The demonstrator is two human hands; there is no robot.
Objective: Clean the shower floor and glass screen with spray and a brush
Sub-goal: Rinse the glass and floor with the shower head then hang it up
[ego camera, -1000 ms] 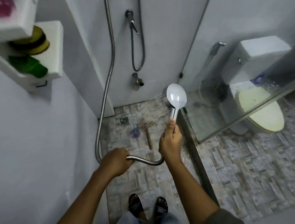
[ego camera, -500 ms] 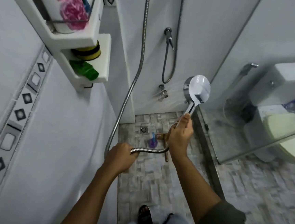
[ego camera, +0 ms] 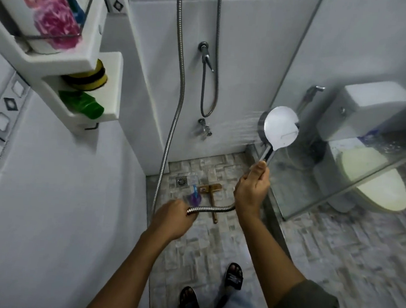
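My right hand [ego camera: 251, 190] grips the handle of a round chrome shower head [ego camera: 281, 127], held up beside the glass screen [ego camera: 347, 117]. Water sprays from it leftward onto the white back wall. My left hand [ego camera: 173, 216] holds the metal hose [ego camera: 210, 207] just behind the handle. On the mosaic shower floor [ego camera: 204, 242] lie a brown long-handled brush [ego camera: 212, 194] and a purple spray bottle [ego camera: 194, 196] on its side, both beyond my hands near the drain [ego camera: 181, 181].
A white corner shelf [ego camera: 82, 64] at upper left holds a pink bottle, a yellow-black sponge and a green bottle. A toilet [ego camera: 371, 183] stands behind the glass at right. A tap [ego camera: 204, 127] and hose loop hang on the back wall. My sandalled feet [ego camera: 209, 289] stand near the bottom.
My right hand has raised the shower head and turned it, so water now sprays left onto the back wall. The view has tilted upward. My left hand keeps its hold on the hose.
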